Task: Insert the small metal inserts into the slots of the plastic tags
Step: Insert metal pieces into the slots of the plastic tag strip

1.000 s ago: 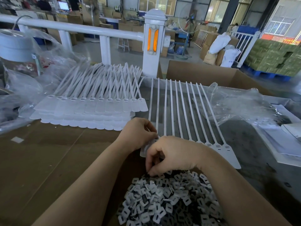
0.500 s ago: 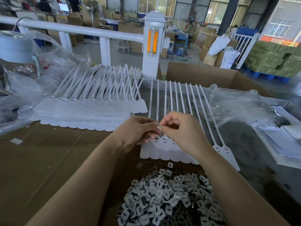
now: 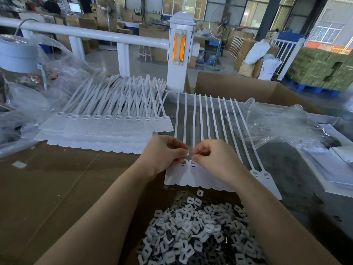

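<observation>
A row of white plastic tags with long straps lies flat in front of me, heads toward me. Just above the heads of the leftmost tags, my left hand and my right hand meet fingertip to fingertip. Between them they pinch one small white insert. A heap of small inserts fills the near foreground below my wrists. My right hand hides the heads of the tags in the middle of the row.
A stacked batch of tags lies to the left. Crumpled clear plastic bags lie right and far left. An open cardboard box stands behind the table, next to a white railing post.
My right hand rose from the heap of inserts up to my left hand above the tag heads, uncovering the row's near ends. Both now pinch one insert together.
</observation>
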`<act>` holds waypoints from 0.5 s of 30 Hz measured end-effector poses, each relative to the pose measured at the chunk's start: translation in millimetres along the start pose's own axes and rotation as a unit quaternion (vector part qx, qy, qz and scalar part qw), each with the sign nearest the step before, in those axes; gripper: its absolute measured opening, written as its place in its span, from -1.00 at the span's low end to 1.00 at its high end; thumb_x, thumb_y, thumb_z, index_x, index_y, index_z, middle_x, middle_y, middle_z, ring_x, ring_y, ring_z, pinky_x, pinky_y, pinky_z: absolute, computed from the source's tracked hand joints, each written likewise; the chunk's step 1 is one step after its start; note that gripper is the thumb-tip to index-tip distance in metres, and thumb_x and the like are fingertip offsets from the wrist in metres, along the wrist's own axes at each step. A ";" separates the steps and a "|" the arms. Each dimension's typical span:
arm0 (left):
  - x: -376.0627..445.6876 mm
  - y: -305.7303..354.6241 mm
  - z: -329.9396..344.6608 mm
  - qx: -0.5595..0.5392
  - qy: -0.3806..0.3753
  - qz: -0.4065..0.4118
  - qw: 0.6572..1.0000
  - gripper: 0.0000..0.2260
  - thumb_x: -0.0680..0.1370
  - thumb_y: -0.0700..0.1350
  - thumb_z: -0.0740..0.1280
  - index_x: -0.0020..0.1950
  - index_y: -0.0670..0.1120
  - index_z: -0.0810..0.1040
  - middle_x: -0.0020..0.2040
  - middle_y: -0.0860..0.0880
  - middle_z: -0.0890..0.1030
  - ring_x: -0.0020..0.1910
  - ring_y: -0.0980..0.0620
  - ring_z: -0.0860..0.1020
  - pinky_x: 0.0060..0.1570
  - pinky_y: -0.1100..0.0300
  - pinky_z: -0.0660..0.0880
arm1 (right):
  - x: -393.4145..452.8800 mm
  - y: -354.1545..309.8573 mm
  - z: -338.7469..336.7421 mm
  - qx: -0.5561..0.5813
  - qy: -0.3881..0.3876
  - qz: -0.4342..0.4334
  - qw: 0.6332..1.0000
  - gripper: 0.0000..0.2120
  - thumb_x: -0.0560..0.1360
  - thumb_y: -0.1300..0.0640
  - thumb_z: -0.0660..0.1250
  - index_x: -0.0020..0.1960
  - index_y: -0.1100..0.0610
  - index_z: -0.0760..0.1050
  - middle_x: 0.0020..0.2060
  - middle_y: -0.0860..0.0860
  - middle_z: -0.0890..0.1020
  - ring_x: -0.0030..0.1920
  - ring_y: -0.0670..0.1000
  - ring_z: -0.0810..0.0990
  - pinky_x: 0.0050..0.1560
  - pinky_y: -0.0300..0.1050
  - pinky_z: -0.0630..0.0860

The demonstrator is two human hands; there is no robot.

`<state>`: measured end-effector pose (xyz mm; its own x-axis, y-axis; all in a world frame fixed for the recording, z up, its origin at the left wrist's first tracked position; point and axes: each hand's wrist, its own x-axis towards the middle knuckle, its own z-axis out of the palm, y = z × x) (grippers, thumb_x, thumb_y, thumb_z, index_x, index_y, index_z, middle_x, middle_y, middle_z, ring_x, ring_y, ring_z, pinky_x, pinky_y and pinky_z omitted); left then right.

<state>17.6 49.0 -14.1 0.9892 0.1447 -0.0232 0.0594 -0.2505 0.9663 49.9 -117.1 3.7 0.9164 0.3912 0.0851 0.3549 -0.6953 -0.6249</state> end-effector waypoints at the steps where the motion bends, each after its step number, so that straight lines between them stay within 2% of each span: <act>1: 0.0 -0.6 1.6 0.014 0.011 0.003 1.000 -0.95 0.50 -0.18 0.48 -0.11 -0.04 0.66 -0.32 0.07 0.68 -0.39 0.24 0.60 -0.35 0.44 0.47 | -0.1 1.1 0.4 -0.008 -0.010 0.007 1.000 -0.83 0.52 0.08 0.45 -0.16 -0.18 0.55 -0.18 -0.18 0.64 -0.15 -0.21 0.59 -0.23 -0.35 0.45; 5: 0.5 -2.4 3.1 0.077 0.026 0.010 0.997 -0.89 0.52 -0.14 0.45 -0.17 0.04 0.63 -0.30 0.08 0.65 -0.41 0.30 0.55 -0.39 0.46 0.42 | -1.4 2.1 3.2 -0.016 -0.028 0.015 0.999 -0.80 0.54 0.08 0.41 -0.17 -0.21 0.54 -0.24 -0.18 0.63 -0.21 -0.24 0.57 -0.38 -0.42 0.34; 10: -0.5 -1.9 1.5 0.119 0.024 -0.001 0.993 -0.84 0.53 -0.13 0.44 -0.21 0.10 0.61 -0.25 0.11 0.65 -0.29 0.22 0.58 -0.36 0.46 0.41 | -2.0 2.2 3.4 -0.001 -0.039 0.028 0.999 -0.79 0.56 0.07 0.37 -0.17 -0.22 0.54 -0.19 -0.19 0.63 -0.15 -0.24 0.57 -0.29 -0.35 0.35; 15: -2.2 -1.0 5.0 0.148 0.031 -0.003 0.989 -0.84 0.51 -0.12 0.46 -0.23 0.12 0.63 -0.22 0.10 0.67 -0.22 0.18 0.60 -0.23 0.32 0.48 | -1.1 1.8 4.3 -0.002 -0.050 0.030 0.998 -0.83 0.57 0.05 0.37 -0.15 -0.20 0.56 -0.18 -0.18 0.63 -0.14 -0.21 0.57 -0.28 -0.33 0.36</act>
<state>16.0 44.1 -16.3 0.9793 0.2024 -0.0038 0.1102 -0.5174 0.8486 48.7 -116.2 -0.9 0.9129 0.4070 -0.0301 0.3014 -0.7221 -0.6227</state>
